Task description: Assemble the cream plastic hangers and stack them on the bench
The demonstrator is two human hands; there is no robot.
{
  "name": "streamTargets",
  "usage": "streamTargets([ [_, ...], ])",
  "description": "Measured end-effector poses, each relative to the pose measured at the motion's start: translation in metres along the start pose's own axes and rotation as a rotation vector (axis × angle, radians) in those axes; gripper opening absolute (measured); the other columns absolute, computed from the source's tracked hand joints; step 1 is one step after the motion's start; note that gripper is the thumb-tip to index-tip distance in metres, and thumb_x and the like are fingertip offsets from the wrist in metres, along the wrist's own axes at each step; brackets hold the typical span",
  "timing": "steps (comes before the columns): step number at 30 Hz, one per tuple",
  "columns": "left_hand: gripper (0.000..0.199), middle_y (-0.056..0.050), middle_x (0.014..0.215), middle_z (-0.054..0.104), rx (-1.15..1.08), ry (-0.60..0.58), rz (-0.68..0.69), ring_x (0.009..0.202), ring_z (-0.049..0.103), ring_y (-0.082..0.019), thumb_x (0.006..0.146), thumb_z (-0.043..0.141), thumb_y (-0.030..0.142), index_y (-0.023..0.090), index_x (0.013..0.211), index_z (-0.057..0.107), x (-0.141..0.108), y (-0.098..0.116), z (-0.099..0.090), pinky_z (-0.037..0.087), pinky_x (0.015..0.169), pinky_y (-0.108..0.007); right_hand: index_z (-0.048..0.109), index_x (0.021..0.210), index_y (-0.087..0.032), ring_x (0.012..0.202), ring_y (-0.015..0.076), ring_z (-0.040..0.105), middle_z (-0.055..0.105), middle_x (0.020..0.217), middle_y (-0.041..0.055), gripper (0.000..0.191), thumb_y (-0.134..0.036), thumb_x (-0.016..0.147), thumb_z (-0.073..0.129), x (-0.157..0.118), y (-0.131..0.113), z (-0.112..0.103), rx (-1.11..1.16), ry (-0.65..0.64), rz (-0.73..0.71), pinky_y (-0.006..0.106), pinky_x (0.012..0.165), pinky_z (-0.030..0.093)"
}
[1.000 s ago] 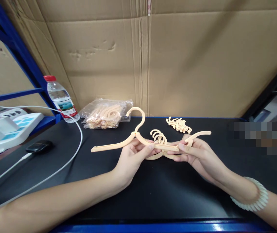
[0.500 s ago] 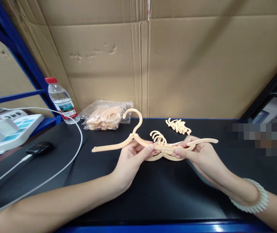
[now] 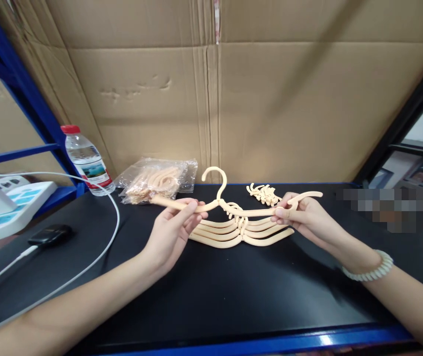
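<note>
A cream plastic hanger (image 3: 221, 185) is held up in front of me, its hook pointing upward. My left hand (image 3: 172, 230) is closed on its left arm, thumb on top. At the end of the right arm, my right hand (image 3: 304, 215) pinches the tip together with a small curved cream piece (image 3: 308, 195) that sticks out to the right. Whether that piece is joined to the hanger I cannot tell. Behind and below the held one, several matching hangers (image 3: 221, 244) lie in a row on the black table (image 3: 211, 301).
A pile of small curved cream pieces (image 3: 263, 194) lies behind my right hand. Clear plastic bags of cream parts (image 3: 155, 180) sit at the back left, near a water bottle (image 3: 91, 163). A white cable (image 3: 117, 217), a black adapter (image 3: 50, 235) and a power strip (image 3: 22, 202) are at left.
My left hand has slid from the hanger's right arm to its left arm, uncovering the hangers on the table. My right hand keeps hold of the right end and small piece.
</note>
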State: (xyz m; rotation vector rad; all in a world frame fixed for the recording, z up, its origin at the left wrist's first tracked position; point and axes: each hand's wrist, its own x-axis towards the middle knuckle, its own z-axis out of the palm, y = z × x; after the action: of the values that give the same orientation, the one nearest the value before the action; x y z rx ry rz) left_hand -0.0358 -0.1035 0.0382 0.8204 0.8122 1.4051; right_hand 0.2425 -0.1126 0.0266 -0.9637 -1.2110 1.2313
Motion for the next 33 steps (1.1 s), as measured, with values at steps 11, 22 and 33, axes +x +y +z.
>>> streamTargets([
  [11,0.028,-0.004,0.087,0.074,0.114,-0.126,0.026,0.071,0.071,-0.012,0.064,0.085,0.011,0.013,0.086,0.068,0.005,0.000,-0.011,0.058,0.070,-0.017,0.061,0.071,-0.017,0.065,0.0121,0.067,0.068,0.067,0.0001,0.028,-0.027,0.064,0.087,0.006,-0.009,-0.023,-0.014,-0.100,0.131,0.020,0.062,0.054],
  [22,0.025,-0.007,0.091,0.074,0.579,-0.562,0.107,0.084,0.072,-0.020,0.075,0.076,0.023,0.018,0.094,0.062,0.016,0.008,-0.017,0.056,0.077,-0.029,0.062,0.063,-0.019,0.058,0.0100,0.062,0.064,0.061,-0.0012,0.026,-0.026,0.060,0.087,0.006,-0.026,-0.054,0.001,-0.069,0.033,0.018,0.055,0.051],
  [33,0.043,-0.014,0.141,0.049,1.667,-0.805,0.711,0.129,0.044,-0.035,0.091,0.053,0.035,0.026,0.133,0.053,0.000,-0.033,0.003,0.037,0.104,-0.055,0.058,0.056,-0.021,0.062,0.0113,0.063,0.061,0.060,-0.0026,0.032,-0.029,0.054,0.089,0.015,-0.025,-0.060,0.073,0.103,-0.076,0.021,0.063,0.057],
])
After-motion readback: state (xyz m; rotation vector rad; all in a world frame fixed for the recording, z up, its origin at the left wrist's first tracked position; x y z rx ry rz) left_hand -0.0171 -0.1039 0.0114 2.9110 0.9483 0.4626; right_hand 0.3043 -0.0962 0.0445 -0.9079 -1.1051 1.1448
